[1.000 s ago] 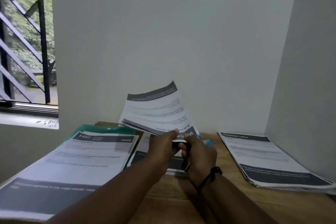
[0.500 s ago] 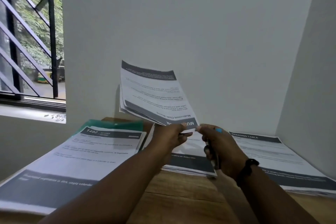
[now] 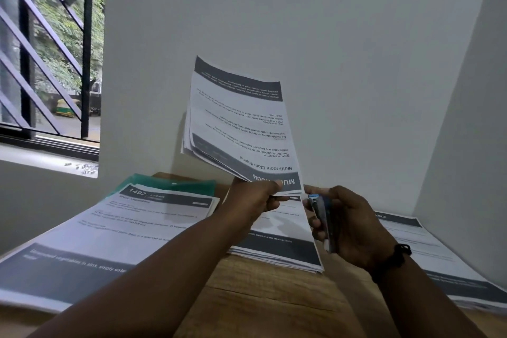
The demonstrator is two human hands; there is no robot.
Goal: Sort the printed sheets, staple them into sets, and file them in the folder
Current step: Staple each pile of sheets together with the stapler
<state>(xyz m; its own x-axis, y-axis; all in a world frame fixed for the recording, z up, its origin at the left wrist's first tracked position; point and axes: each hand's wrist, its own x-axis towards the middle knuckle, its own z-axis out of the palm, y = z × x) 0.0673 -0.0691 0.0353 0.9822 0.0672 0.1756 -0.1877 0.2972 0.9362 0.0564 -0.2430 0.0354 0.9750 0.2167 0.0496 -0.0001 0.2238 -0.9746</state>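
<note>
Above the counter [image 3: 263,296], a set waits for stapling.
Left hand [image 3: 253,200] pinches the fanned sheets [image 3: 238,129]; right hand [image 3: 345,225] grips the stapler [image 3: 319,210]. Uneven edges may let the staple miss pages.

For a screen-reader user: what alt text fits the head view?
The left hand holds up a sheaf of printed sheets while the right hand grips a stapler, above three paper stacks on a wooden table.

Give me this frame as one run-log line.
left hand: pinching sheet set, raised | right hand: holding stapler, beside set's corner | table: three stacks, green folder
</note>
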